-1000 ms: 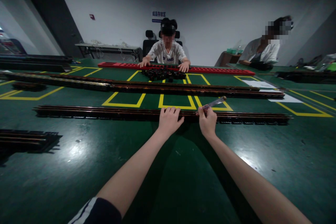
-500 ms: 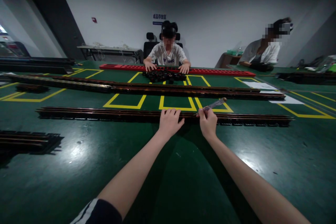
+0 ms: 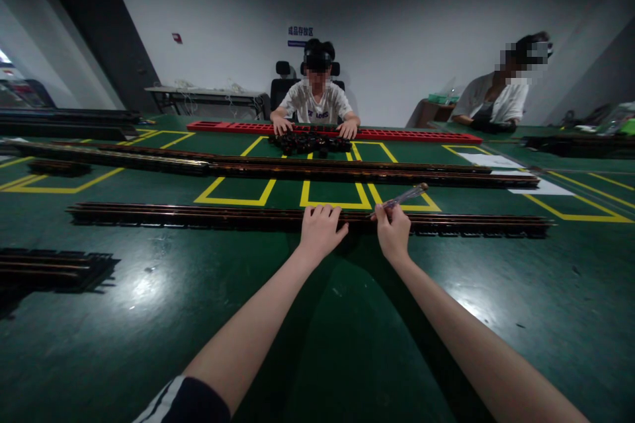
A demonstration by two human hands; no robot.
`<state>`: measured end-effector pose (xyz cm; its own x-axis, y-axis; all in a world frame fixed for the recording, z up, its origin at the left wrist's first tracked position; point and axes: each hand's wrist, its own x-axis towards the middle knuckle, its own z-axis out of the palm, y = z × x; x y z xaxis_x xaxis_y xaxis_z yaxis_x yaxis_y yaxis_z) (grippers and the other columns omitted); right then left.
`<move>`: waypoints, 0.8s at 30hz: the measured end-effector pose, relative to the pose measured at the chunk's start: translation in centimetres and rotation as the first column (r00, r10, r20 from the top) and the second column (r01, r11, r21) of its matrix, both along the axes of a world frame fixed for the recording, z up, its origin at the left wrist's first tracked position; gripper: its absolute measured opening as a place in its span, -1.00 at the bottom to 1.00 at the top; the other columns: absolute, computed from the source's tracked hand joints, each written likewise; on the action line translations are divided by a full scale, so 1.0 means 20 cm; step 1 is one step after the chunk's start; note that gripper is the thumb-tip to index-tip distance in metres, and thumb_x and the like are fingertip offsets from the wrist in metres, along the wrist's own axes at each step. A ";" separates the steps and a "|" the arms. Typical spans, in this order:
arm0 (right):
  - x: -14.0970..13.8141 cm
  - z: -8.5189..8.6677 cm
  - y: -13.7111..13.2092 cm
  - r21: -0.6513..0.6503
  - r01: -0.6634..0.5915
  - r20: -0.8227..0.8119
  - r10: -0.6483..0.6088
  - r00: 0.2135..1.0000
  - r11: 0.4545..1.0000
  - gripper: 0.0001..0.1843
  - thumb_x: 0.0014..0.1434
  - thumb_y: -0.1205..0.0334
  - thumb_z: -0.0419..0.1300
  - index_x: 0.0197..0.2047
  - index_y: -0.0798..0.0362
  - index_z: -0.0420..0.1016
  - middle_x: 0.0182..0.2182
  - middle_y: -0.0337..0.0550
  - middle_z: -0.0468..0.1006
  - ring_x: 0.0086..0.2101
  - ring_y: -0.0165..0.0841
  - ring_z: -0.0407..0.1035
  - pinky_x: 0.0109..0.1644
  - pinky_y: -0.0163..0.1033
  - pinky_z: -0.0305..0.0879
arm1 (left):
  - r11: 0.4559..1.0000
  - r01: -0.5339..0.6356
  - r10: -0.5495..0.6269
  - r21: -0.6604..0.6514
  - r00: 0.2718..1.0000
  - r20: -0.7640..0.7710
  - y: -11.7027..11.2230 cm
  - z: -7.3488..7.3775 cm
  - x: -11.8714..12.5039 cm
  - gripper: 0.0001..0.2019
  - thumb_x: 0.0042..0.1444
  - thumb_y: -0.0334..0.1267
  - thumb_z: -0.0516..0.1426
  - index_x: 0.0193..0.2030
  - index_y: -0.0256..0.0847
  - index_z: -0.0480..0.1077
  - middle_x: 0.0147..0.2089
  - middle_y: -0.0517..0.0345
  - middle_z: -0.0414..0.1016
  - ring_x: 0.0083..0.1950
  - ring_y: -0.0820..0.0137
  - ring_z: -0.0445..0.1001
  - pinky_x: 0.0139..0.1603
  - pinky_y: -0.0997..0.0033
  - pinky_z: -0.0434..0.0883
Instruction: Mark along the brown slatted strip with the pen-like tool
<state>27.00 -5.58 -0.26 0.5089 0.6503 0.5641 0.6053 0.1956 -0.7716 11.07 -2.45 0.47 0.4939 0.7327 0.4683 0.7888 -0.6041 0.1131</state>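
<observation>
A long dark rail lies across the green table in front of me. My left hand rests on the rail near its middle, fingers curled over its top. Just to the right, my right hand pinches a clear-handled screwdriver whose handle points up and to the right, its tip down at the rail.
Two more long dark rails lie further back across yellow floor-style markings. A stack of dark rail pieces sits at the left edge. Across the table a person has both hands by a red strip and a pile of small dark parts. Another person sits far right.
The view has shifted slightly downward. The person opposite has drawn both hands in toward the dark parts. My hands stay in place on the rail.
</observation>
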 end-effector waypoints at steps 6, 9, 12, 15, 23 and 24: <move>0.00 -0.01 0.00 -0.002 0.011 0.017 -0.011 1.000 1.000 -0.65 0.18 -0.05 0.03 -0.50 -0.01 0.30 -0.54 -0.16 0.50 -0.45 -0.24 0.38 -0.22 -0.12 0.24 | 1.000 -0.005 0.005 0.026 1.000 -0.003 0.01 -0.01 0.00 -0.62 0.24 -0.06 -0.02 0.04 -0.23 0.42 0.02 -0.03 0.53 0.04 0.19 0.45 0.09 0.10 0.30; 0.00 -0.01 0.00 0.003 0.012 0.020 -0.012 1.000 1.000 -0.65 0.19 -0.06 0.03 -0.49 -0.01 0.29 -0.53 -0.16 0.50 -0.44 -0.23 0.39 -0.20 -0.10 0.24 | 1.000 -0.005 0.006 0.030 1.000 -0.015 0.01 -0.01 0.00 -0.60 0.25 -0.06 -0.03 0.04 -0.26 0.41 0.02 -0.04 0.53 0.04 0.19 0.45 0.08 0.10 0.30; 0.00 -0.01 0.00 0.005 0.010 0.021 -0.010 1.000 1.000 -0.65 0.19 -0.07 0.03 -0.48 -0.01 0.29 -0.53 -0.16 0.51 -0.44 -0.23 0.39 -0.20 -0.11 0.23 | 1.000 -0.006 0.006 0.025 1.000 -0.015 0.01 0.00 -0.01 -0.60 0.25 -0.06 -0.03 0.04 -0.27 0.41 0.02 -0.04 0.53 0.03 0.20 0.45 0.08 0.10 0.30; 0.00 -0.01 0.00 0.006 0.024 0.023 -0.024 0.999 1.000 -0.66 0.19 -0.05 0.03 -0.49 -0.01 0.29 -0.54 -0.17 0.51 -0.44 -0.23 0.39 -0.20 -0.11 0.23 | 1.000 -0.006 0.006 0.027 1.000 -0.011 0.00 0.00 -0.01 -0.61 0.25 -0.06 -0.03 0.03 -0.25 0.42 0.01 -0.03 0.53 0.03 0.20 0.46 0.08 0.11 0.31; -0.01 0.00 0.00 0.006 0.012 0.021 -0.012 1.000 1.000 -0.63 0.19 -0.08 0.02 -0.50 -0.01 0.30 -0.54 -0.17 0.51 -0.45 -0.24 0.38 -0.21 -0.11 0.22 | 1.000 -0.010 0.011 0.014 1.000 -0.017 0.00 0.00 0.00 -0.62 0.25 -0.07 -0.03 0.05 -0.22 0.41 0.02 -0.04 0.53 0.04 0.18 0.46 0.08 0.09 0.31; -0.01 0.00 0.00 0.008 0.015 0.021 -0.015 1.000 1.000 -0.63 0.19 -0.09 0.02 -0.50 -0.01 0.30 -0.54 -0.17 0.51 -0.44 -0.24 0.38 -0.21 -0.12 0.23 | 1.000 -0.010 0.011 0.014 1.000 -0.017 0.00 0.00 0.00 -0.62 0.25 -0.07 -0.03 0.05 -0.21 0.41 0.02 -0.04 0.53 0.04 0.18 0.46 0.08 0.08 0.31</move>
<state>26.87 -5.64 -0.32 0.5065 0.6383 0.5797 0.6241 0.1925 -0.7572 11.05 -2.53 0.55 0.4943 0.7315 0.4696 0.7969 -0.5971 0.0912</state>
